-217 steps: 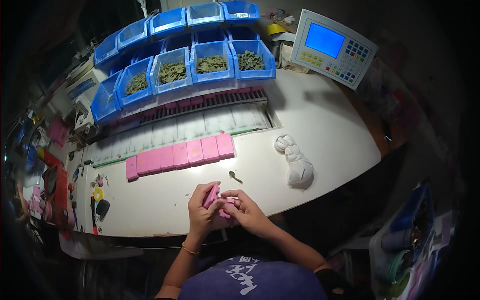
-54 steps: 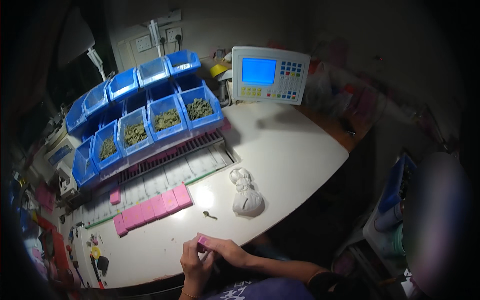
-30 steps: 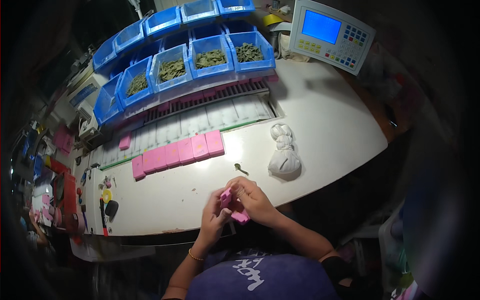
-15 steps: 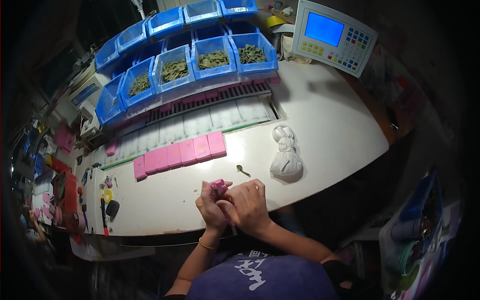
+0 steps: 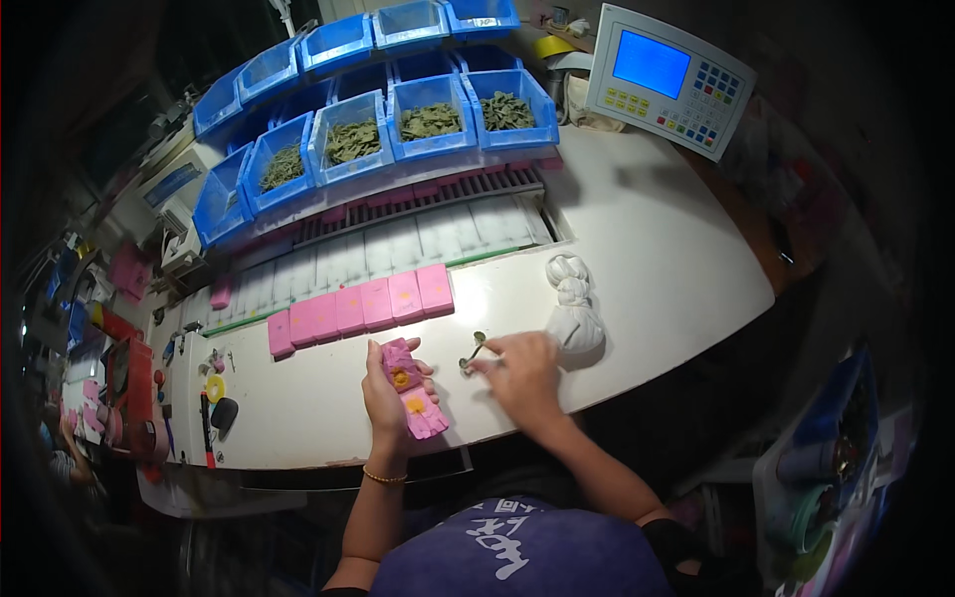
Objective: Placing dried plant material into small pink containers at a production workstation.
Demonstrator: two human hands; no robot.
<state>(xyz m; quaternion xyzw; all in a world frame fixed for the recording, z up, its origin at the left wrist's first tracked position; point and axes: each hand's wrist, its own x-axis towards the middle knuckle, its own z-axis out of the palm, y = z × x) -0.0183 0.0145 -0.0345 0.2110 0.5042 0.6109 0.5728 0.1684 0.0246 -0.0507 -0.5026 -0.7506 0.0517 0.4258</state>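
My left hand (image 5: 384, 398) is closed round a pink paper packet (image 5: 410, 388), unfolded lengthwise, with orange-yellow spots on its upper and lower halves. To the right, just above the white tabletop, my right hand (image 5: 525, 383) is slightly blurred. Its thumb and fingertips pinch a small green dried sprig (image 5: 477, 344), a thin curved stem with leafy ends. Beyond that hand lies a white knotted cloth bundle (image 5: 572, 298), its lower end partly covered by my fingers. A row of several flat pink packets (image 5: 363, 303) lies farther back, side by side.
Blue bins (image 5: 430, 114) stand in tiers at the back, some holding dried green leaves. Below them runs a slotted rack (image 5: 418, 204). A control panel with a blue screen (image 5: 652, 65) stands back right. Yellow tape (image 5: 216, 388) and a red-and-black marker (image 5: 207, 428) lie left.
My hands have come apart. The pink packet, earlier bunched between them, now lies opened out in my left hand. My right hand has moved right and taken hold of the sprig from the table.
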